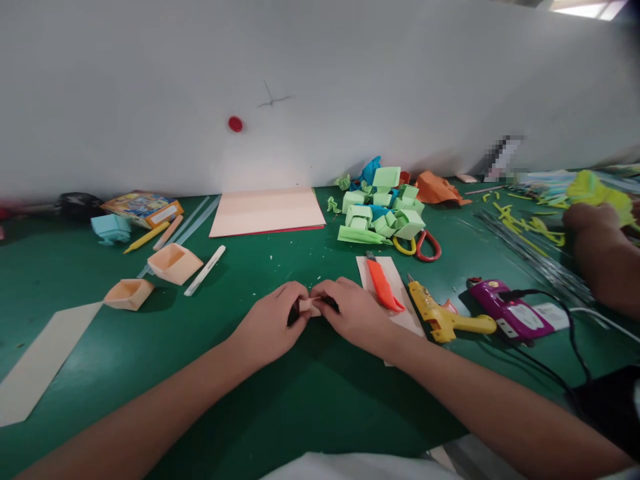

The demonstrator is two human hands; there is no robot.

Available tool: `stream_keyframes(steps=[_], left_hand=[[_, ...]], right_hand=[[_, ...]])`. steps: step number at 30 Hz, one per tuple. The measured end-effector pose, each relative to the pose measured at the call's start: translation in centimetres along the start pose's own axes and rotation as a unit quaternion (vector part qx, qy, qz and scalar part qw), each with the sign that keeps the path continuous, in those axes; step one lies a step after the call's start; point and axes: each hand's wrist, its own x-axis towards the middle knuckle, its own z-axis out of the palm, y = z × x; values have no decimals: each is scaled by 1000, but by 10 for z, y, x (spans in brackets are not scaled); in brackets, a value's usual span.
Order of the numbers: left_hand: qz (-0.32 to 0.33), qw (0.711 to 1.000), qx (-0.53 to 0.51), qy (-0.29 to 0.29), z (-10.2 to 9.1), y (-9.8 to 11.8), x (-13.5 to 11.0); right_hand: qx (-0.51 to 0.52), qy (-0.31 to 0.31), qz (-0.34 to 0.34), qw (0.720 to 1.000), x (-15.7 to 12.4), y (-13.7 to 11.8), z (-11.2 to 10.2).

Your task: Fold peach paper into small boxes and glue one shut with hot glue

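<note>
Both hands meet at the middle of the green table around a small piece of peach paper [311, 307]. My left hand [274, 321] pinches its left side between thumb and fingers. On the other side, my right hand [350, 313] grips the same paper, its fingertips hiding part of the folds. To the left sit two small folded peach paper boxes, one [176, 263] behind the other [129, 294]. An orange utility knife [383, 285] lies on a peach paper strip [407, 308] just right of my right hand.
A yellow glue gun [443, 313] and a purple power strip [515, 310] with cords lie right. Green folded paper pieces [383, 213] and scissors [427, 247] are behind. Peach sheets [270, 210] rest by the wall. Another person's hand [600, 233] holds something yellow at far right.
</note>
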Motion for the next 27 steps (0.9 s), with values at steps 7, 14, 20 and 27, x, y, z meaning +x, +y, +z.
stream_keyframes(steps=[7, 14, 20, 27], left_hand=[[18, 999, 44, 3, -1, -4, 4], [-2, 999, 49, -3, -3, -3, 4], [-47, 997, 48, -23, -6, -1, 2], [-99, 994, -1, -36, -8, 5, 1]], right_hand=[[1, 30, -60, 998, 10, 13, 12], [3, 34, -100, 994, 18, 21, 15], [38, 30, -109, 993, 17, 18, 17], [42, 33, -89, 995, 15, 14, 19]])
